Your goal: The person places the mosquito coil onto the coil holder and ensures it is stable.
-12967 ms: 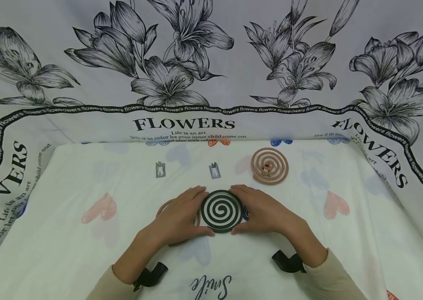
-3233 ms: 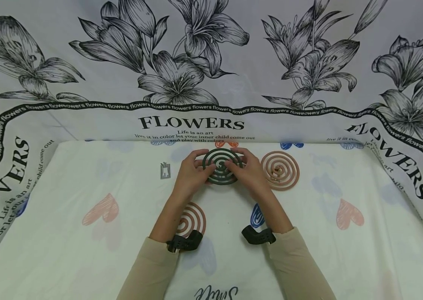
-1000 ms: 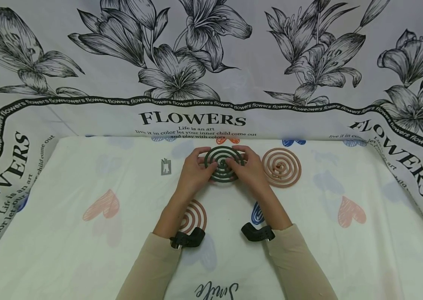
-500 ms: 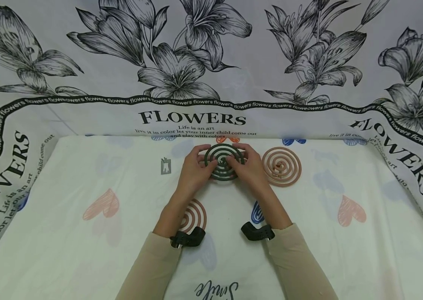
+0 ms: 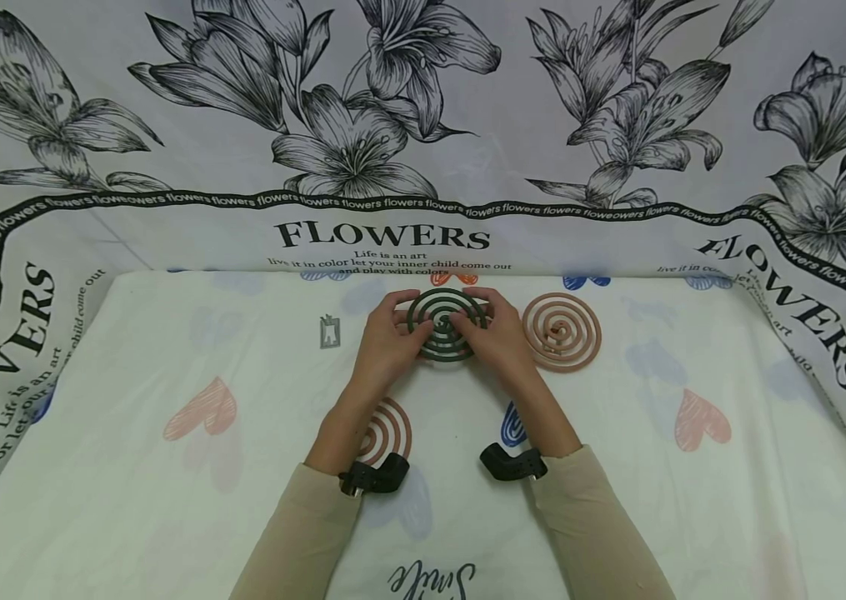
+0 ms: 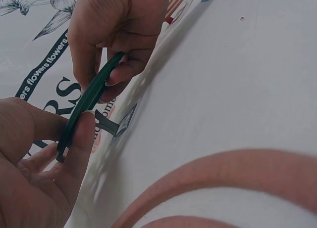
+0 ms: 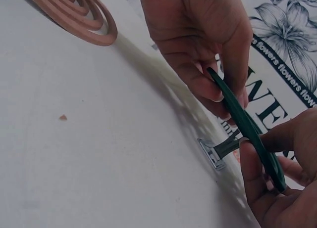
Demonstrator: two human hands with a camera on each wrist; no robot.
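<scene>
A dark green mosquito coil [image 5: 448,359] is held by both hands above the table, near its far side. My left hand [image 5: 387,343] grips its left edge with thumb and fingers; my right hand [image 5: 503,340] does likewise on the right. Both thumbs lie near the spiral's middle. Both wrist views show the coil edge-on and tilted. Behind it a small metal coil stand [image 7: 213,154] has its flat base low at the cloth, and its upright prong reaches toward the coil's middle. Whether the prong passes into the coil cannot be told. From the head view this stand is hidden.
A second metal stand [image 5: 329,332] lies left of the hands. One brown coil [image 5: 561,367] sits right of my right hand, with small bits at its middle. Another brown coil [image 5: 402,425] lies under my left forearm. A printed cloth wall [image 5: 385,237] rises behind the table.
Since the oldest frame, both hands have carried the green coil from the table's middle to the farther right-hand stand and raised it off the cloth. Over the last second, hands and coil barely move.
</scene>
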